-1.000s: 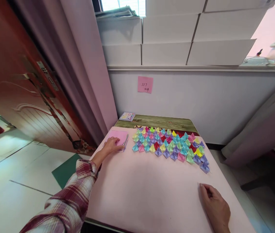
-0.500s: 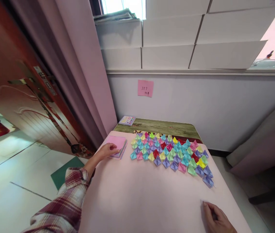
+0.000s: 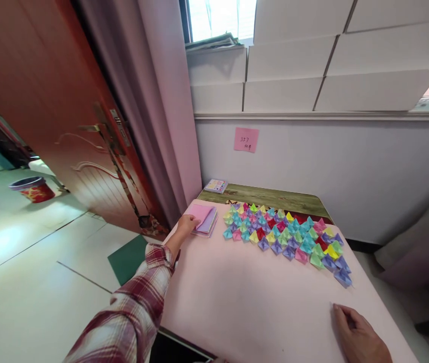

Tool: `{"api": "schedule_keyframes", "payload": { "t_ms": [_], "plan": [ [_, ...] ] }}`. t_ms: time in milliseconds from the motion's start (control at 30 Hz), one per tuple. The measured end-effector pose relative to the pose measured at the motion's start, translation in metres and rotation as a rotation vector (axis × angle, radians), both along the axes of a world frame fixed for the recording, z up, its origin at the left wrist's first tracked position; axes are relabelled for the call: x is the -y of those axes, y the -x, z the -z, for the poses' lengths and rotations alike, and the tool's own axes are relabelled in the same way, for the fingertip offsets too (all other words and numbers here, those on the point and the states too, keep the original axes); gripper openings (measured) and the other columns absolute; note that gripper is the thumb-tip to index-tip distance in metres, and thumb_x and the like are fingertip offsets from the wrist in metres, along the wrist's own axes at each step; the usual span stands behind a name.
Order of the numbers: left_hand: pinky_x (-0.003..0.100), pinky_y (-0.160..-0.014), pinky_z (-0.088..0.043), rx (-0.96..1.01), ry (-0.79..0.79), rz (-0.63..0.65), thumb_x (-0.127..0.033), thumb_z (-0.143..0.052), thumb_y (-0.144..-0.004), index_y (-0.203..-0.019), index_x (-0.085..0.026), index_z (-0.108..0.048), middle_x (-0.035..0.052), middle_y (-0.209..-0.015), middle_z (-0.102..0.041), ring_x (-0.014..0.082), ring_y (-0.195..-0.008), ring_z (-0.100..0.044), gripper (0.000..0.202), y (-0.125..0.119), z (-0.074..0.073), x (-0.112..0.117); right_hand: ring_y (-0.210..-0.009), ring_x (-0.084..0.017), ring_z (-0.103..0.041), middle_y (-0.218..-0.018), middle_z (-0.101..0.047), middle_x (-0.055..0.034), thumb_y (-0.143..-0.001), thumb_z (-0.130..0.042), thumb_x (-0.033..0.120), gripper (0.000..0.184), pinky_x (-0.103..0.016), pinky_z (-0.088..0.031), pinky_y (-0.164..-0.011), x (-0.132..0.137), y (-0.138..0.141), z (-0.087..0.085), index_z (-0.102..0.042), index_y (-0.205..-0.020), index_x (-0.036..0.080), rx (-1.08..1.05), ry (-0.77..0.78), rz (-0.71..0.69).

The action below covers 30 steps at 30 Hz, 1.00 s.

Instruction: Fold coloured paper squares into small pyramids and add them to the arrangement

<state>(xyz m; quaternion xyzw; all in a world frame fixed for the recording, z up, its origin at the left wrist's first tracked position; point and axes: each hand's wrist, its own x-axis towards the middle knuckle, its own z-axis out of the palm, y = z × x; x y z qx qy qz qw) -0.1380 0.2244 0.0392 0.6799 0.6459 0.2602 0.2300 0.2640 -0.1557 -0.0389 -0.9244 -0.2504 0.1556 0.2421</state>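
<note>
My left hand (image 3: pixel 186 224), in a red plaid sleeve, reaches to the far left of the table and rests its fingers on the near edge of a small stack of pink and lilac paper squares (image 3: pixel 204 219). To the right of the stack lies a dense patch of several small folded paper shapes (image 3: pixel 285 236) in many colours. My right hand (image 3: pixel 358 335) lies on the pink table cover (image 3: pixel 252 302) at the near right, fingers loosely curled, with nothing visible in it.
A small printed pad (image 3: pixel 216 186) sits on the bare wooden strip at the table's back. A pink note (image 3: pixel 246 139) is stuck on the white wall. White boxes are stacked on the sill. A curtain and open red door (image 3: pixel 66 111) stand left.
The view has swung to the left, showing more of the floor and door. My left hand has drawn back to the stack's near edge. My right hand has stayed put.
</note>
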Motion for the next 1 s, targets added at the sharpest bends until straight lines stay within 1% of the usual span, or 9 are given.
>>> {"api": "schedule_keyframes", "payload": {
  "t_ms": [200,333,433,533,633,700,800,867,1000],
  "plan": [
    [0.026,-0.061,-0.042,0.054,-0.115,-0.103,-0.031,-0.064,-0.069,-0.069,-0.016,-0.061,0.0008,-0.063,-0.061,0.0192,-0.068,-0.060,0.016,0.003,-0.025,0.014,-0.070,-0.025,-0.064,-0.095,-0.073,-0.0043,-0.078,-0.052,0.059,0.037,-0.030,-0.043,-0.057,0.000,0.001,0.003,-0.071,-0.090,0.030,0.078,-0.047,-0.009],
    [0.038,-0.090,-0.042,-0.014,-0.351,-0.030,-0.021,-0.054,-0.078,-0.082,-0.018,-0.059,0.0093,-0.099,-0.066,0.0264,-0.101,-0.058,0.008,-0.017,-0.039,0.048,-0.068,-0.024,-0.064,-0.093,-0.073,-0.0030,-0.078,-0.051,0.060,0.038,-0.030,-0.043,-0.055,-0.002,0.002,0.001,-0.072,-0.089,0.030,0.070,-0.072,-0.015],
    [0.048,-0.107,-0.030,-0.099,-0.532,0.323,-0.014,-0.050,-0.080,-0.084,-0.021,-0.056,0.0115,-0.107,-0.065,0.0272,-0.108,-0.055,0.009,-0.055,-0.022,0.100,-0.068,-0.023,-0.064,-0.092,-0.072,-0.0031,-0.079,-0.050,0.059,0.039,-0.028,-0.043,-0.054,-0.004,0.003,-0.001,-0.073,-0.090,0.029,0.080,-0.086,-0.016],
    [0.054,-0.110,-0.025,-0.112,-0.526,0.602,-0.008,-0.047,-0.078,-0.087,-0.022,-0.055,0.0089,-0.097,-0.065,0.0253,-0.099,-0.058,0.018,-0.096,0.015,0.161,-0.067,-0.021,-0.064,-0.091,-0.072,-0.0031,-0.079,-0.050,0.057,0.038,-0.027,-0.042,-0.054,-0.004,0.004,-0.002,-0.073,-0.089,0.028,0.102,-0.105,-0.016],
    [0.052,-0.100,-0.039,-0.059,-0.407,0.690,-0.010,-0.052,-0.076,-0.081,-0.023,-0.052,0.0049,-0.079,-0.063,0.0225,-0.079,-0.060,0.014,-0.124,0.048,0.211,-0.069,-0.021,-0.064,-0.088,-0.072,-0.0027,-0.080,-0.050,0.056,0.039,-0.027,-0.043,-0.056,-0.002,0.004,-0.001,-0.073,-0.092,0.027,0.106,-0.138,-0.011],
    [0.051,-0.095,-0.044,-0.020,-0.379,0.737,-0.015,-0.053,-0.081,-0.082,-0.023,-0.053,0.0049,-0.077,-0.063,0.0222,-0.076,-0.061,0.009,-0.133,0.060,0.233,-0.071,-0.021,-0.065,-0.086,-0.071,-0.0026,-0.081,-0.050,0.054,0.039,-0.027,-0.046,-0.058,-0.002,0.007,-0.001,-0.072,-0.096,0.026,0.106,-0.187,-0.010],
    [0.051,-0.099,-0.043,0.048,-0.410,0.829,-0.016,-0.054,-0.083,-0.103,-0.022,-0.054,0.0070,-0.092,-0.068,0.0228,-0.087,-0.064,0.021,-0.136,0.062,0.246,-0.073,-0.019,-0.065,-0.089,-0.071,-0.0039,-0.082,-0.053,0.049,0.038,-0.027,-0.050,-0.063,-0.006,0.023,-0.005,-0.069,-0.104,0.023,0.146,-0.324,-0.130],
    [0.050,-0.102,-0.043,0.086,-0.439,0.878,-0.019,-0.056,-0.083,-0.115,-0.021,-0.051,0.0085,-0.103,-0.068,0.0234,-0.096,-0.064,0.032,-0.132,0.059,0.244,-0.072,-0.016,-0.064,-0.100,-0.069,-0.0050,-0.085,-0.053,0.045,0.035,-0.026,-0.051,-0.065,-0.012,0.042,-0.011,-0.067,-0.108,0.023,0.154,-0.426,-0.365],
    [0.049,-0.101,-0.046,0.084,-0.475,0.785,-0.023,-0.053,-0.088,-0.120,-0.022,-0.051,0.0099,-0.113,-0.067,0.0243,-0.106,-0.062,0.033,-0.112,0.055,0.228,-0.067,-0.013,-0.064,-0.122,-0.061,-0.0073,-0.086,-0.058,0.038,0.041,-0.027,-0.055,-0.066,-0.027,0.090,-0.023,-0.057,-0.125,0.026,0.125,-0.493,-0.727]
  ]
}}
